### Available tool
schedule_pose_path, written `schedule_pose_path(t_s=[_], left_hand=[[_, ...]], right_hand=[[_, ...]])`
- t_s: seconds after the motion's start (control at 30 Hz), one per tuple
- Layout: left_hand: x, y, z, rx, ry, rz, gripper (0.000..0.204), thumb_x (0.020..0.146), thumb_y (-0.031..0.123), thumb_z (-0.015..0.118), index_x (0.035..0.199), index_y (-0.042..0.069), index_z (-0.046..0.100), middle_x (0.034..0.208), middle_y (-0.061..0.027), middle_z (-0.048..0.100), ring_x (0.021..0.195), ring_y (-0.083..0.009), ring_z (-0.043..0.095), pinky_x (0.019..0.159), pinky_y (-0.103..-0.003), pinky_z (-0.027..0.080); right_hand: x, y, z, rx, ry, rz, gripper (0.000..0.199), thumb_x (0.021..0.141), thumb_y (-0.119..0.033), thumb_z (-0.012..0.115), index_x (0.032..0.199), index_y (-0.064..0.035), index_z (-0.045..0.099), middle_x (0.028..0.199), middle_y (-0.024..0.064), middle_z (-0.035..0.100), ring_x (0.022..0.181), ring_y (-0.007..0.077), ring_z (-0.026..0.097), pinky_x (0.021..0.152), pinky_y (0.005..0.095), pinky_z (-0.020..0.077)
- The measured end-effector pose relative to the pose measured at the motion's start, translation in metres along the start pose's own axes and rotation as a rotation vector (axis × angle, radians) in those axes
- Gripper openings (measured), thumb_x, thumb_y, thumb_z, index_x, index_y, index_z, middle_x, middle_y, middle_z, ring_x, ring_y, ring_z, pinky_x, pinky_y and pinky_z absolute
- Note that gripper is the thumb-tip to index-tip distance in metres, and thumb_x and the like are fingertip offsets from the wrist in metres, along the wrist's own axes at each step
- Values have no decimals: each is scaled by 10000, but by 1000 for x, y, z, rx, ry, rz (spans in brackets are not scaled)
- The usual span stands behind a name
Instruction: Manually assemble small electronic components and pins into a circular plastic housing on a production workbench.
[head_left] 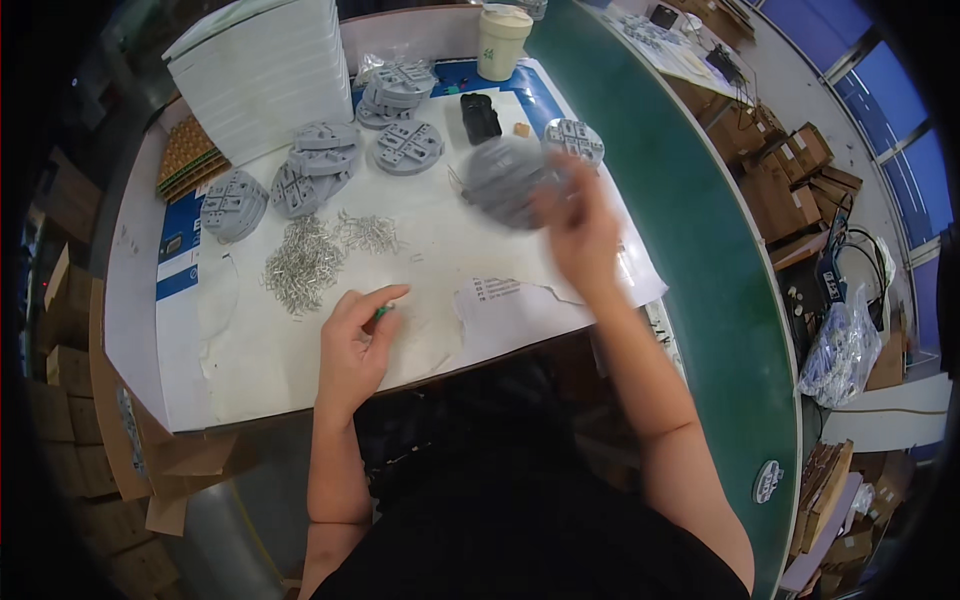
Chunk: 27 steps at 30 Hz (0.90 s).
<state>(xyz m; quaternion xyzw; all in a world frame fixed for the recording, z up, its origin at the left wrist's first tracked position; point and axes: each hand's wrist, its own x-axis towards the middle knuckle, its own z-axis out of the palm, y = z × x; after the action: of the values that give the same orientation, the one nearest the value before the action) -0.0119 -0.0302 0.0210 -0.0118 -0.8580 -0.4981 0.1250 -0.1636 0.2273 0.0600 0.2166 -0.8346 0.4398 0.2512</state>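
My right hand (583,232) is raised over the white paper-covered table (300,350) and grips a round grey plastic disc (505,180), blurred by motion. My left hand (356,335) rests on the paper nearer to me, fingers curled around a small green object (383,312). A heap of small silvery metal pins (305,262) lies just beyond the left hand. Several more grey discs lie in piles at the back (320,165), and one sits beside the right hand (574,140).
A stack of white trays (265,70) stands at the back left, with a white cup (501,42) and a black block (480,117) at the back. A green conveyor belt (690,240) curves along the right. Cardboard boxes surround the table.
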Motion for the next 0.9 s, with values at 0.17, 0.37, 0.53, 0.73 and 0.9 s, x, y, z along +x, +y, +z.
schedule_pose_path(t_s=[0.17, 0.37, 0.53, 0.73, 0.9], left_hand=[[-11, -28, -2, -329, 179, -141, 209, 947, 2, 740, 1154, -17, 753, 958, -20, 678, 838, -94, 598, 775, -237, 490], [-14, -26, -6, -261, 127, -112, 217, 924, -25, 761, 1141, -20, 767, 985, -9, 670, 825, -72, 582, 767, -220, 475], [-14, -24, -4, -186, 59, -151, 240, 913, -36, 768, 1152, -18, 770, 982, -21, 673, 853, -86, 592, 768, -230, 476], [-13, -21, -2, -16, 62, 48, 326, 835, 25, 831, 1158, 25, 787, 1033, -86, 740, 962, -210, 654, 864, -321, 521], [-16, -28, -6, 4, 160, 97, 558, 769, 100, 883, 1301, 42, 725, 1209, -141, 719, 1137, -271, 643, 988, -375, 504]], right_hand=[[86, 255, -142, -363, 489, 366, 459, 974, -279, 689, 1334, 2, 636, 1189, 217, 734, 1059, 290, 721, 920, 406, 556], [54, 320, -198, -851, 346, 858, 448, 965, -306, 686, 1313, -24, 669, 1260, 251, 715, 1205, 385, 686, 1011, 475, 533], [73, 183, -113, -325, -126, 297, 282, 949, -269, 758, 1145, -66, 776, 916, 92, 770, 801, 176, 701, 759, 327, 555], [85, 143, -43, -407, -358, 287, 241, 891, -217, 809, 1061, -47, 789, 848, 96, 740, 749, 176, 657, 738, 309, 535], [87, 106, -42, -311, -220, 305, 158, 903, -163, 791, 1008, -44, 783, 859, 97, 746, 771, 191, 685, 747, 319, 542]])
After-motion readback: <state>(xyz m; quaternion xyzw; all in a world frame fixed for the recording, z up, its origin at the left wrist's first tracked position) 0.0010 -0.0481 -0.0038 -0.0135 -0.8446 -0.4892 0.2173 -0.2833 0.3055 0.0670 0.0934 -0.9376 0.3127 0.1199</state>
